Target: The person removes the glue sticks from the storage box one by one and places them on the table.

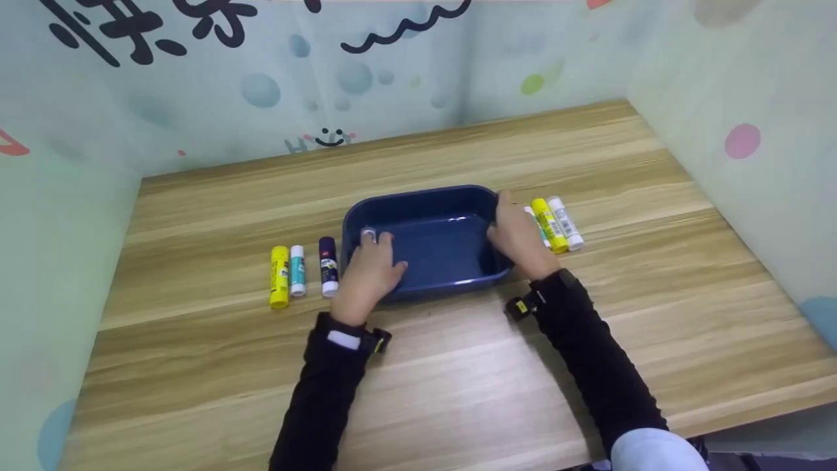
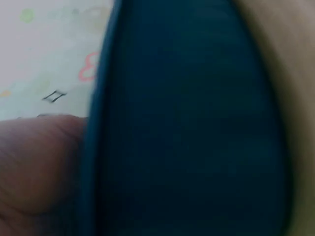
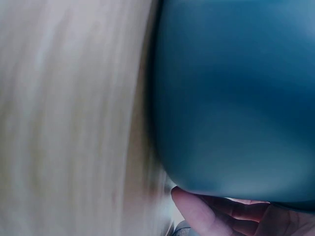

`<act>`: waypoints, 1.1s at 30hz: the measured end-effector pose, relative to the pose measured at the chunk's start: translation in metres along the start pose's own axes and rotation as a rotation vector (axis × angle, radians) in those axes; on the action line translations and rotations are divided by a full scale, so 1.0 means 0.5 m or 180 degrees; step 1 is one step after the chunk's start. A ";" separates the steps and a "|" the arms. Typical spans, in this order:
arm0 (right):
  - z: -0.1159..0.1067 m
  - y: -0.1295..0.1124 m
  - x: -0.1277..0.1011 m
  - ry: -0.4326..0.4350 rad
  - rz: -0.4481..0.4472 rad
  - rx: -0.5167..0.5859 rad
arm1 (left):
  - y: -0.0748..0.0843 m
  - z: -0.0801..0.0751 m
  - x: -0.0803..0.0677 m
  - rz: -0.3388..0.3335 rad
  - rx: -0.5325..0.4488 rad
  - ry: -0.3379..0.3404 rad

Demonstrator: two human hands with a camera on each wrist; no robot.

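Beside your left hand (image 1: 367, 273), outward, three glue sticks lie on the wooden tabletop (image 1: 458, 386): a yellow glue stick (image 1: 279, 276), a teal-and-white glue stick (image 1: 297, 270) and a purple-capped glue stick (image 1: 327, 265). Both hands grip the dark blue plastic tray (image 1: 435, 239), which sits between them. Your right hand (image 1: 520, 237) hides part of a second group of glue sticks (image 1: 556, 224). Slide or tilt the tray carelessly and its walls could knock either row rolling.

Tray (image 1: 425, 196) mid-table (image 1: 196, 209), glue sticks (image 1: 297, 269) left, apparently three sticks (image 1: 556, 224) right.
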State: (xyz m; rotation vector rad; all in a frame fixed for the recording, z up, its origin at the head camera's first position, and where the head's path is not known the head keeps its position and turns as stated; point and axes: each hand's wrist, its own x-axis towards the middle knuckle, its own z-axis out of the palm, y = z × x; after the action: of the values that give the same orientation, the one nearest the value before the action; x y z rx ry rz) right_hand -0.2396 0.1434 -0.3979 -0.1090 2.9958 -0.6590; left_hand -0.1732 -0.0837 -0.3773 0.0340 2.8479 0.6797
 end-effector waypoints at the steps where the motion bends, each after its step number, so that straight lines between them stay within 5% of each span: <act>1: 0.000 0.000 0.000 -0.0004 0.0000 0.0004 | 0.002 0.006 0.001 -0.0031 0.0052 0.0024; 9: 0.002 0.000 -0.002 0.0048 -0.0073 0.0021 | 0.008 0.025 0.003 -0.0062 0.0367 0.0237; 17: 0.001 0.002 -0.001 0.0037 -0.0074 0.0011 | 0.003 0.042 0.007 0.0077 0.0456 0.0726; 25: 0.001 0.001 -0.003 0.0138 -0.0139 -0.0073 | 0.000 0.022 0.008 0.0039 -0.0052 0.0420; 33: 0.002 -0.002 -0.001 0.0079 -0.0043 -0.0019 | -0.016 -0.040 -0.001 0.0179 -0.0542 0.0656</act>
State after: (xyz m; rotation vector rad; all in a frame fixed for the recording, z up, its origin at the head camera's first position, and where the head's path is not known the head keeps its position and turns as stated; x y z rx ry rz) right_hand -0.2392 0.1423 -0.3986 -0.1223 3.0236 -0.6578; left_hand -0.1770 -0.1000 -0.3635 0.0181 2.9801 0.9890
